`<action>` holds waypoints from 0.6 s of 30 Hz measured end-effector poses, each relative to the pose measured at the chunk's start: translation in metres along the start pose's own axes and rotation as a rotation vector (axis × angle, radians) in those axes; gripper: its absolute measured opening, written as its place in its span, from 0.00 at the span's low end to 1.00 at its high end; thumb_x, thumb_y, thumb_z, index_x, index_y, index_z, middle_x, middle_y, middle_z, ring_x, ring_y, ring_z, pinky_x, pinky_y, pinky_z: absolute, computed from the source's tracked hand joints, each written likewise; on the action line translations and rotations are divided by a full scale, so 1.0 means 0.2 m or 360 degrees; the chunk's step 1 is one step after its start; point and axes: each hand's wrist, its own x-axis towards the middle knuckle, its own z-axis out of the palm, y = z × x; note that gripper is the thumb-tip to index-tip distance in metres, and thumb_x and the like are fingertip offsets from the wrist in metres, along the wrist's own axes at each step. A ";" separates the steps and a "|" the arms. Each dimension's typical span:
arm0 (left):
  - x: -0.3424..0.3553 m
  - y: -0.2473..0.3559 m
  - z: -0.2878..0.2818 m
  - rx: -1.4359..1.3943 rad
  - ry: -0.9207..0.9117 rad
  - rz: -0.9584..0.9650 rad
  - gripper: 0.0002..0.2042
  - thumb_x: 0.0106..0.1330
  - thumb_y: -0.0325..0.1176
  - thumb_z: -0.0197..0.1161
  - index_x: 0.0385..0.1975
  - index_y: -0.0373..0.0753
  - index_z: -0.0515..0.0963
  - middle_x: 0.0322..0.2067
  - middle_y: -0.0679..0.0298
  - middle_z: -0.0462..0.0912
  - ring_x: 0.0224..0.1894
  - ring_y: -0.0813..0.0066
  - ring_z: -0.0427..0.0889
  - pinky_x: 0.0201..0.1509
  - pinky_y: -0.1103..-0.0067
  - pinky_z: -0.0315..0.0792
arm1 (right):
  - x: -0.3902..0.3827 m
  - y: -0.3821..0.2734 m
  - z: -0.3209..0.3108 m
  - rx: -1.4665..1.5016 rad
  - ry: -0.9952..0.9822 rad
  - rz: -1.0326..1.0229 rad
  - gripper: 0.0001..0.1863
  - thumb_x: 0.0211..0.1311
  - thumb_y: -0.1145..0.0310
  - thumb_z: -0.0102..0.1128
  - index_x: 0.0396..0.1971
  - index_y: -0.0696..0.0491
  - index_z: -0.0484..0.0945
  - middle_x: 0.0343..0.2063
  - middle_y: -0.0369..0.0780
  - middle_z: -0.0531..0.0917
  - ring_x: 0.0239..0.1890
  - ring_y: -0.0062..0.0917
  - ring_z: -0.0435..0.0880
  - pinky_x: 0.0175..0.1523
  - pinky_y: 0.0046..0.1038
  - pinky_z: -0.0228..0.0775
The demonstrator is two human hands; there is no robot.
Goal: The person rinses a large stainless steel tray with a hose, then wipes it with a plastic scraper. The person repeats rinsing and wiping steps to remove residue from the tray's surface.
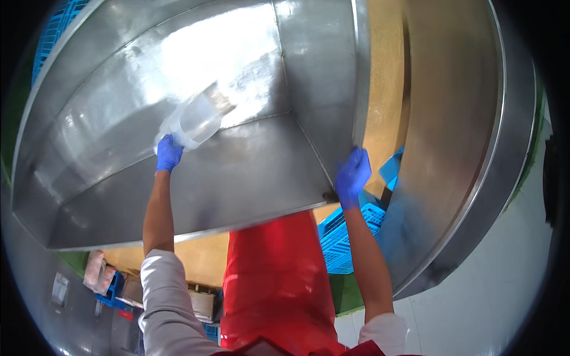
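Observation:
My left hand (pixel 169 153), in a blue glove, is closed around the handle end of a translucent white plastic scoop (pixel 200 118). The scoop's open end points up and to the right, over the inside of a large stainless steel tub (pixel 237 169). My right hand (pixel 353 175), gloved in blue too, is closed at the tub's near right corner, on its rim; its fingers are partly hidden and a little blurred. A small dark piece (pixel 330 196) shows beside the right wrist at that corner. Bright light glares off the tub's far wall.
Along the right side stands a second curved metal vessel (pixel 451 101), with a tan surface (pixel 386 77) between the two. Blue plastic crates (pixel 344 240) sit below my right forearm. Another blue crate (pixel 54 32) is at the far left. A red apron (pixel 276 267) hangs before me.

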 end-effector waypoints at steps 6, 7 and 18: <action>0.42 0.23 0.88 0.0364 0.0121 0.0347 0.09 0.53 0.29 0.54 0.31 0.38 0.80 0.29 0.52 0.80 0.34 0.54 0.79 0.39 0.63 0.71 | -0.06 0.11 -0.04 -0.0136 -0.0036 -0.0247 0.18 0.69 0.65 0.39 0.28 0.65 0.71 0.21 0.49 0.74 0.24 0.37 0.72 0.30 0.36 0.62; 0.46 0.35 1.09 0.0492 -0.0028 0.0231 0.09 0.56 0.30 0.51 0.29 0.39 0.80 0.29 0.53 0.80 0.34 0.56 0.80 0.40 0.64 0.71 | -0.07 0.16 -0.05 -0.0223 -0.0066 -0.0281 0.20 0.70 0.64 0.37 0.28 0.65 0.71 0.23 0.48 0.76 0.26 0.33 0.72 0.32 0.34 0.65; 0.48 0.89 0.68 -0.0141 0.0200 0.0560 0.11 0.49 0.32 0.60 0.32 0.37 0.79 0.35 0.51 0.81 0.40 0.51 0.79 0.48 0.63 0.72 | -0.05 -0.08 -0.11 0.0058 -0.0159 -0.0118 0.16 0.66 0.63 0.47 0.28 0.62 0.73 0.23 0.49 0.77 0.22 0.44 0.73 0.29 0.41 0.63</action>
